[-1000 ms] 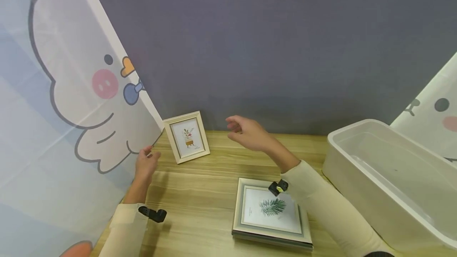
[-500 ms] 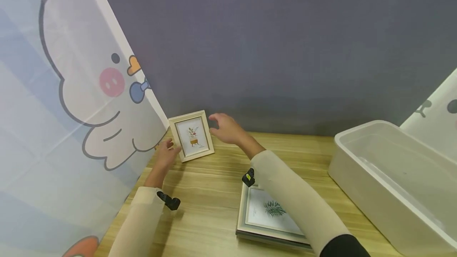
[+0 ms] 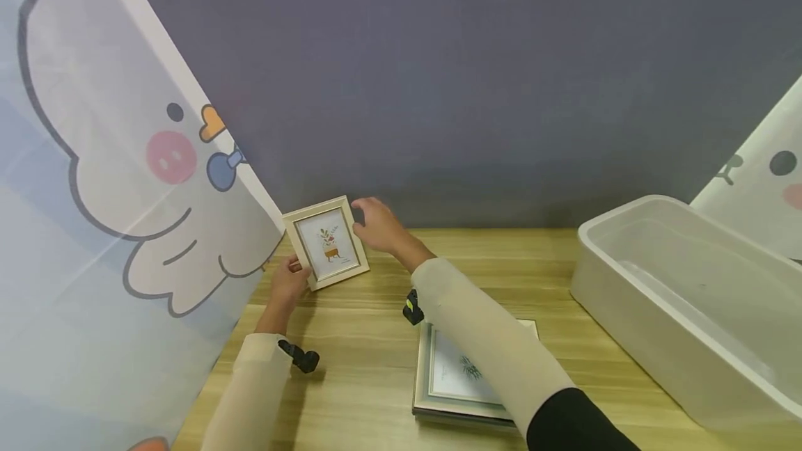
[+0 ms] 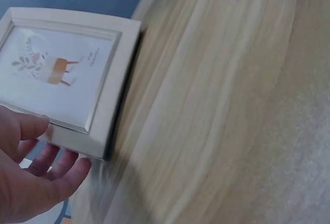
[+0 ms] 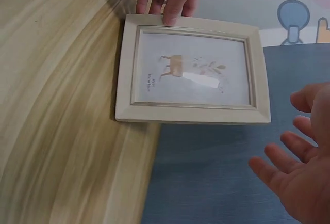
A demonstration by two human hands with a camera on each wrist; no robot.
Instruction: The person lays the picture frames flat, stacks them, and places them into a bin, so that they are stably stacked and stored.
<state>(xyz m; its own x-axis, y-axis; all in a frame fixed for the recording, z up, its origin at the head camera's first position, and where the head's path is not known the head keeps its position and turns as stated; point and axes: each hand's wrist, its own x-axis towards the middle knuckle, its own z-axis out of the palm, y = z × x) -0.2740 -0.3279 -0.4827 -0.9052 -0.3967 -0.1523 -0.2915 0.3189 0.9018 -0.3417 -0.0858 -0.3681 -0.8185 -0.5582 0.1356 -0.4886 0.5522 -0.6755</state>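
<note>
Centre-left, our left hand [image 3: 290,282] pinches the picture frame [image 3: 327,243]; our relaxed right hand [image 3: 379,227] hovers alongside, its sleeve [image 3: 491,346] partly hiding stacked frames [image 3: 451,373].

From the head we look forward and down over the surface [image 3: 351,367] toward the grey backdrop [image 3: 438,89]. From each wrist we look from close by; both share with the head view the potted-plant picture frame [image 3: 327,243], turned sideways in opposite directions.
</note>
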